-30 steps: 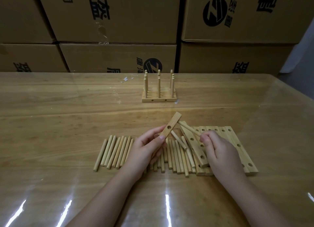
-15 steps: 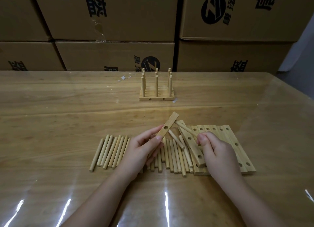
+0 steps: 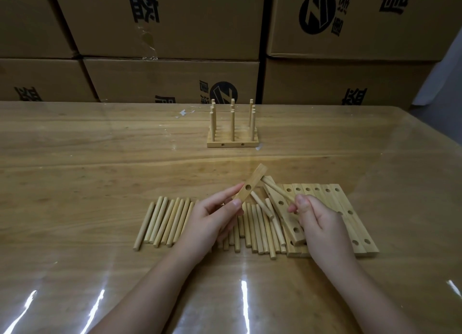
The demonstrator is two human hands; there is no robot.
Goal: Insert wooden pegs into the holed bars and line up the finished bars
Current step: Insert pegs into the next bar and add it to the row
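My left hand (image 3: 212, 218) grips a holed wooden bar (image 3: 251, 183), tilted up to the right above the table. My right hand (image 3: 317, 221) pinches a wooden peg (image 3: 276, 190) whose far tip sits against the bar's underside near its upper end. Loose pegs (image 3: 165, 221) lie in a row on the table, partly hidden under my left hand. Several empty holed bars (image 3: 350, 213) lie side by side under my right hand, one more lying askew on top. Finished bars with upright pegs (image 3: 232, 131) stand together farther back.
The wooden table (image 3: 75, 171) has a glossy cover with light glare near its front edge. Stacked cardboard boxes (image 3: 162, 21) form a wall right behind the table's far edge.
Both hands keep their holds on the bar and the peg; the peg's tip stays by the bar's upper end. The camera has shifted slightly.
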